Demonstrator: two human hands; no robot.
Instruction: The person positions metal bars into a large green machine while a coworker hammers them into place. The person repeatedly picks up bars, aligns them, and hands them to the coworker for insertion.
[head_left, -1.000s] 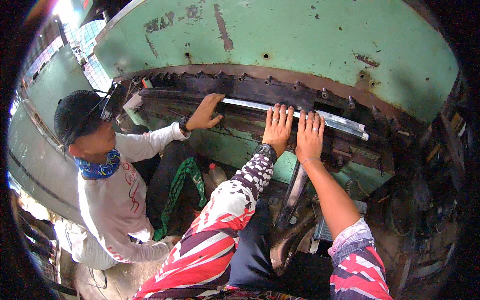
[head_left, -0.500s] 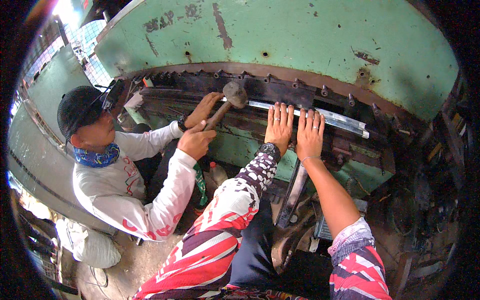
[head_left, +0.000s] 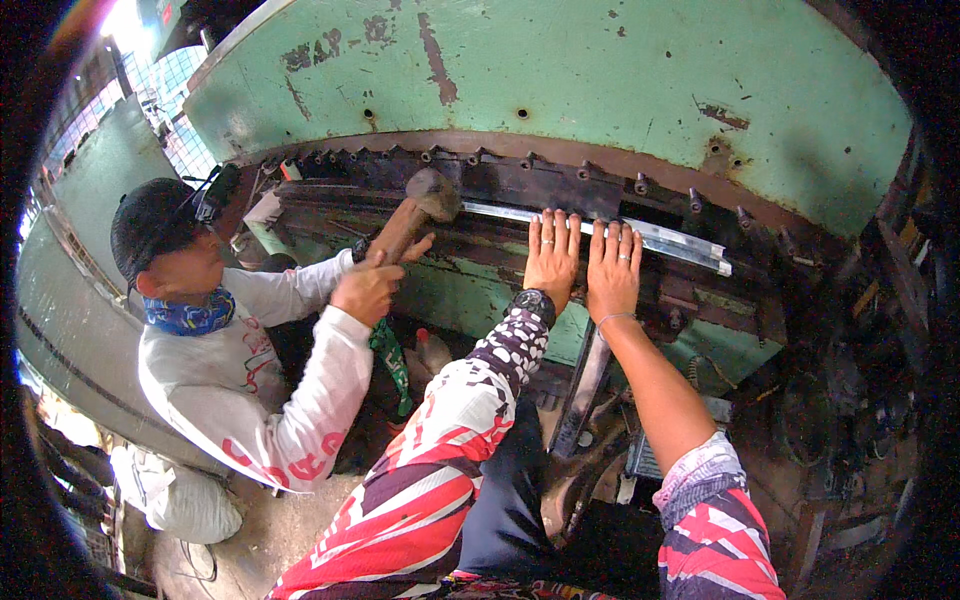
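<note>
Our left hand and right hand lie flat, unclenched, fingertips on one silvery metal strip. Left of our two hands, one co-worker's hammer has swung farther away.

1. V. bright light up top L.
2. Wire mesh w/ little squares just below it.
3. Big grey panel on far L.
4. Dirty brown floor, btm L.
</note>
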